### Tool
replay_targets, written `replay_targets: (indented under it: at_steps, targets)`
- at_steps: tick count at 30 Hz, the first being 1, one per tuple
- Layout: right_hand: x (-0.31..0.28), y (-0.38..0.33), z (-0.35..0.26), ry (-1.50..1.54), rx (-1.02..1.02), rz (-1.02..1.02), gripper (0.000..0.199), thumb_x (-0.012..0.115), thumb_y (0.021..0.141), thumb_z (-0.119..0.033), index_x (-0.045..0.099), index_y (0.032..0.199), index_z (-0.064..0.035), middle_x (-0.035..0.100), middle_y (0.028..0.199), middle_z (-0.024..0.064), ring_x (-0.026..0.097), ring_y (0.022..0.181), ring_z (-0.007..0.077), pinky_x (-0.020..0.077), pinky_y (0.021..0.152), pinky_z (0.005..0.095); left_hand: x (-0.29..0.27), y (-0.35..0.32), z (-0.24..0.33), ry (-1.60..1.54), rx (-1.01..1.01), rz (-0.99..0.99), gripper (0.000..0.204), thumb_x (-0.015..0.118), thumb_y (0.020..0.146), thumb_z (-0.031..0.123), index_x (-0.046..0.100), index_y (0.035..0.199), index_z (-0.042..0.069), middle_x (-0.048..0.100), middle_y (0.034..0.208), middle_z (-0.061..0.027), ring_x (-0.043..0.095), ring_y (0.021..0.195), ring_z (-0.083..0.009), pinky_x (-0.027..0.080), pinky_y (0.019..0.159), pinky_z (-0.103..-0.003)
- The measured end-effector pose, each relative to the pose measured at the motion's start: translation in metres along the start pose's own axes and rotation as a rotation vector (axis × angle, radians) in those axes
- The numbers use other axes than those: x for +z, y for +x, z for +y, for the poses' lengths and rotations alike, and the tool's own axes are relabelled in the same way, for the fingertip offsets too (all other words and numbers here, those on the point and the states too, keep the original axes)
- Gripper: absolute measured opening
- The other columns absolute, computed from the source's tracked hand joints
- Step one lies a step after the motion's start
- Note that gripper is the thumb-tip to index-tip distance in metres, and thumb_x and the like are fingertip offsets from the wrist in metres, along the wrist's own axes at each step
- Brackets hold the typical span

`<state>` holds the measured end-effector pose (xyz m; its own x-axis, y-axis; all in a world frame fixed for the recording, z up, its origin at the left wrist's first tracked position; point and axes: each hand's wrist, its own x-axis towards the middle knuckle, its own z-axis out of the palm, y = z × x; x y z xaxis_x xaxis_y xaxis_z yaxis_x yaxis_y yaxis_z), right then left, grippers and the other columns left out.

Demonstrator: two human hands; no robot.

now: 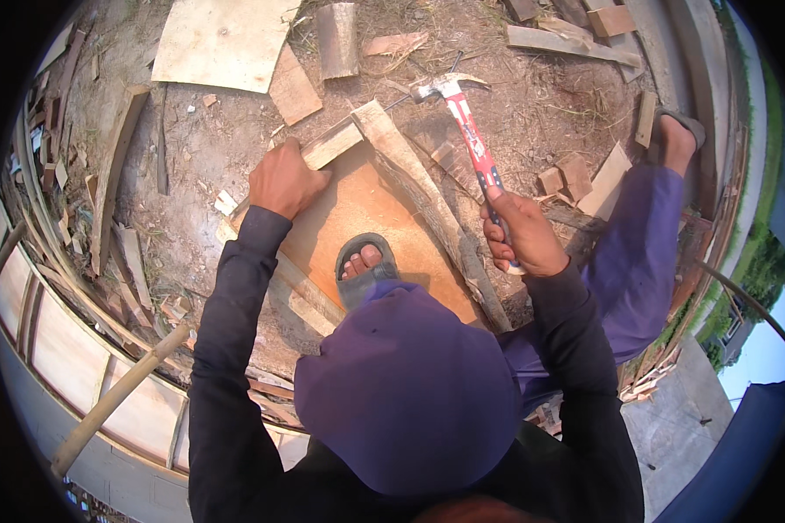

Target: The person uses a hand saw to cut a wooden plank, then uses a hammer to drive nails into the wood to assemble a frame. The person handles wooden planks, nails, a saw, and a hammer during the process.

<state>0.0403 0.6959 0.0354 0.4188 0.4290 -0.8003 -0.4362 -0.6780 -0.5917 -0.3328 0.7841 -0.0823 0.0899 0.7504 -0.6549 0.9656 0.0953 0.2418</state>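
My right hand [525, 234] is closed round the grip of a claw hammer [471, 135] with a red, white and blue handle. The metal hammer head lies just beyond the far corner of a wooden frame, and a thin dark nail-like piece shows beside it. At the frame's far left side, my left hand [286, 179] grips a short wood strip [333, 143], thumb toward the inside. A rough, bark-edged board [432, 205] forms the right side. Between these sides is a tan plywood panel [336, 209]; the contact under my left fingers is hidden.
My sandalled foot [366, 261] stands on the panel. A pale plywood sheet [222, 44] lies at the far left, with wood offcuts [295, 85] near it. A long plank [118, 170] lies left; small blocks [574, 176] lie right. A round pole [118, 399] slants at lower left.
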Motion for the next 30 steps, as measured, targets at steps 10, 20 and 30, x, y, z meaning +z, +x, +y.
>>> replay_targets:
  at_steps: [10,20,30]
  targets:
    - [-0.063,0.040,-0.012,0.125,-0.220,0.060,0.025,0.044,0.106,-0.028,0.049,0.100,-0.0048,0.050,0.073,0.0030,0.052,0.060,0.0123,0.0462,0.059,0.0299,-0.001,0.005,0.002,-0.002,0.012,0.035,0.055,0.074,0.073,0.035,0.066,0.112,-0.004,0.070,0.104,-0.0294,0.068,0.099,-0.0443,0.053,0.088,-0.049]
    - [0.024,0.033,0.027,0.312,-0.364,0.270,0.025,0.047,0.106,-0.028,0.044,0.091,-0.0089,0.040,0.064,-0.0020,0.036,0.046,0.0098,0.0367,0.043,0.0255,0.003,0.006,0.003,0.003,0.010,0.022,0.054,0.073,0.074,0.035,0.065,0.109,-0.004,0.070,0.102,-0.0297,0.067,0.099,-0.0451,0.053,0.087,-0.050]
    - [-0.096,0.057,-0.038,0.502,-0.473,0.271,0.019,0.049,0.103,-0.022,0.048,0.091,-0.0066,0.043,0.063,-0.0021,0.040,0.049,0.0104,0.0394,0.048,0.0248,0.003,0.002,0.002,0.014,0.016,0.031,0.050,0.069,0.073,0.032,0.065,0.104,-0.007,0.069,0.101,-0.0302,0.068,0.096,-0.0449,0.054,0.085,-0.050]
